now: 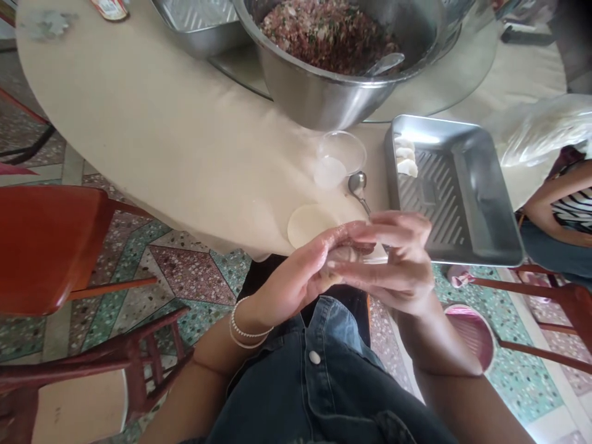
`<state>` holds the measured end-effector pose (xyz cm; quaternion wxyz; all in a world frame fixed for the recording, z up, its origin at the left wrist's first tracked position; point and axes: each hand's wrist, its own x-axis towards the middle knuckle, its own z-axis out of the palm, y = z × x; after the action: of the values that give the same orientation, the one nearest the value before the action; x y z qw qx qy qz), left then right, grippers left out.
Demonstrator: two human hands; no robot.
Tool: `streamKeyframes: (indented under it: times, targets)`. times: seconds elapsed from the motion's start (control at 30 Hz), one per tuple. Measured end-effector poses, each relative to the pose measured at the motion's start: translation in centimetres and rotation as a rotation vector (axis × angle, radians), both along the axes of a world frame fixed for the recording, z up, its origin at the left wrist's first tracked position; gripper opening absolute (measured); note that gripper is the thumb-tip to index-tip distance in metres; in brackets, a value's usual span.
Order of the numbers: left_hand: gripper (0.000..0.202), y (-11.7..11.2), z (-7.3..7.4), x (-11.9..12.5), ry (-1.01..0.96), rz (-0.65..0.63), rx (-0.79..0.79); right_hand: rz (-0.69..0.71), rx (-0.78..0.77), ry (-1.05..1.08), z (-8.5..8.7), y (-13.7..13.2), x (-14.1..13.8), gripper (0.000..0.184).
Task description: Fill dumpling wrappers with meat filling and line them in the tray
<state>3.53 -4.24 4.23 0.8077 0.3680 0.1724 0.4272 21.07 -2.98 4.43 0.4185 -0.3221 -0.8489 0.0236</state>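
My left hand (pixel 296 277) cups a dumpling wrapper with meat filling (pixel 352 251) just off the table edge. My right hand (pixel 398 259) pinches the same dumpling from the right, fingers pressed on its rim. A stack of round wrappers (pixel 308 223) lies on the table just beyond my left fingers. A metal spoon (pixel 358 185) rests past my hands, beside a small clear cup of water (pixel 340 157). A big steel bowl of minced filling (pixel 330 37) stands further back with a spoon in it.
A steel tray (pixel 462 197) at the right holds a few finished dumplings (pixel 406 157) in its far left corner. A second tray (pixel 198 24) sits at the back. Red wooden chairs (pixel 50 240) stand left. Another person's arm (pixel 555 203) shows at right.
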Motion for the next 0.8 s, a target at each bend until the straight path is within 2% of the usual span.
streamKeyframes:
  times: [0.13, 0.23, 0.27, 0.33, 0.43, 0.5, 0.6, 0.8]
  targets:
    - [0.045, 0.2, -0.6, 0.1, -0.058, -0.005, -0.067, -0.061, -0.001, 0.003, 1.2, 0.2, 1.9, 0.023]
    - [0.049, 0.7, -0.7, -0.5, -0.015, 0.095, -0.108, -0.275, -0.066, 0.033, 2.7, 1.8, 5.1, 0.041]
    - [0.049, 0.9, -0.6, -0.7, 0.008, 0.144, -0.112, -0.370, -0.082, 0.008, 3.2, 2.7, 6.5, 0.037]
    - [0.046, 1.2, -0.5, -1.2, 0.040, 0.241, -0.109, -0.477, -0.153, -0.115, 3.7, 4.8, 9.1, 0.017]
    - [0.043, 1.4, -0.5, -1.7, 0.086, 0.350, -0.085, -0.498, -0.347, -0.300, 3.2, 7.7, 11.9, 0.020]
    - [0.040, 1.5, -0.5, -1.7, 0.111, 0.388, -0.067, -0.474, -0.406, -0.370, 2.4, 9.1, 12.6, 0.019]
    - [0.037, 1.5, -0.7, -1.8, 0.124, 0.408, -0.039, -0.478, -0.403, -0.459, 1.6, 10.3, 12.3, 0.019]
    - [0.035, 1.6, -0.8, -2.3, 0.164, 0.476, -0.014, -0.541, -0.379, -0.613, 1.8, 10.9, 11.9, 0.022]
